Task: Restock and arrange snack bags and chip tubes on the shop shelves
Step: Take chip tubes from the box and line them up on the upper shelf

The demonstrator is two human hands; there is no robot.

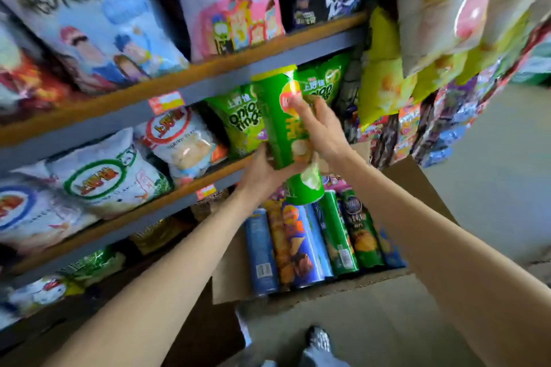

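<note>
Both hands on one green tube (281, 119) — I hold it upright in front of the middle shelf (185, 89). My left hand (264, 171) cups it low from the left, fingers curled round its base; my right hand (317, 128) grips the front, fingers reaching up over the label. Just behind the tube stand the onion-ring bags (246, 122). Below my grip — an open box (387, 292) with more tubes (313, 241) lying side by side.
</note>
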